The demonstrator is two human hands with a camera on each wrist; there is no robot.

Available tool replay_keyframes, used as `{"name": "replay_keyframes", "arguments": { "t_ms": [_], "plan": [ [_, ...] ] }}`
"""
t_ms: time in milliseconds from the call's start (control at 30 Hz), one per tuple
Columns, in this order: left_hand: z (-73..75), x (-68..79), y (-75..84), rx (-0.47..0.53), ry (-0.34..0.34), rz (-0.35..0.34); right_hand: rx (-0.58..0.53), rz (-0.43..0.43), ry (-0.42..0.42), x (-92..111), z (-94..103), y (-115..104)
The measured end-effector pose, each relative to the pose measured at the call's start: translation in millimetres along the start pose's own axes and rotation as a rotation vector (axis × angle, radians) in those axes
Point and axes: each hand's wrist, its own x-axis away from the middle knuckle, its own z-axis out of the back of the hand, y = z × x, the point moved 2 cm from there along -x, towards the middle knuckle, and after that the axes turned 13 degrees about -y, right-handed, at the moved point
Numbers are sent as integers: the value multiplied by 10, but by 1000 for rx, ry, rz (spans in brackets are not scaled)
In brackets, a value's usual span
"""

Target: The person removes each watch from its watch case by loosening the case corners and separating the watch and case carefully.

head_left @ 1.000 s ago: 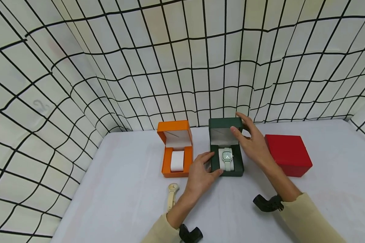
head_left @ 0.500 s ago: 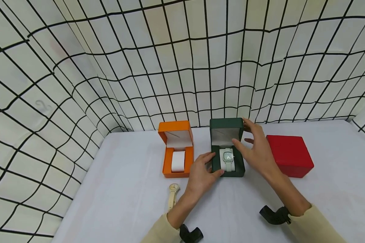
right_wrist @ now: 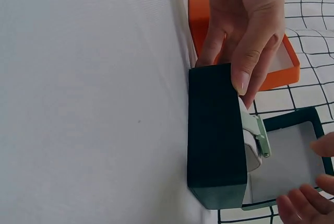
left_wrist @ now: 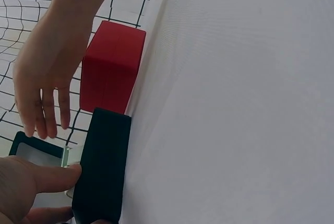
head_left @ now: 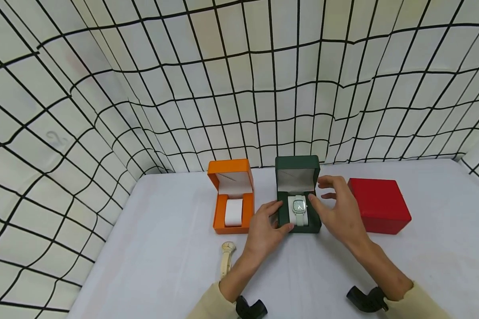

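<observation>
A green watch box, a mint-green watch seated inside, stands open near the far edge of the white-covered table; the left hand pinches its left side. The right hand, thumb and fingers apart, holds nothing beside its right side; contact cannot be determined. An orange watch box stands left, a red box right.

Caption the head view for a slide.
Left hand grips open green box, watch inside, right hand alongside, orange box and red box flanking.
</observation>
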Motion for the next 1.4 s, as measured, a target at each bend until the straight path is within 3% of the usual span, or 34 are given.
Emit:
{"name": "replay_keyframes", "arguments": {
  "t_ms": [267,600,1133,1400],
  "plan": [
    [6,2,11,-21,-27,-1,35,23,-201,4,-117,55],
    [28,4,-18,-36,-40,-22,66,-62,-318,13,-174,108],
    [33,7,-45,-26,-36,-40,141,-72,-381,-45,-185,130],
    [32,9,-48,-23,-39,-40,134,-41,-362,-34,-173,138]
  ]
}}
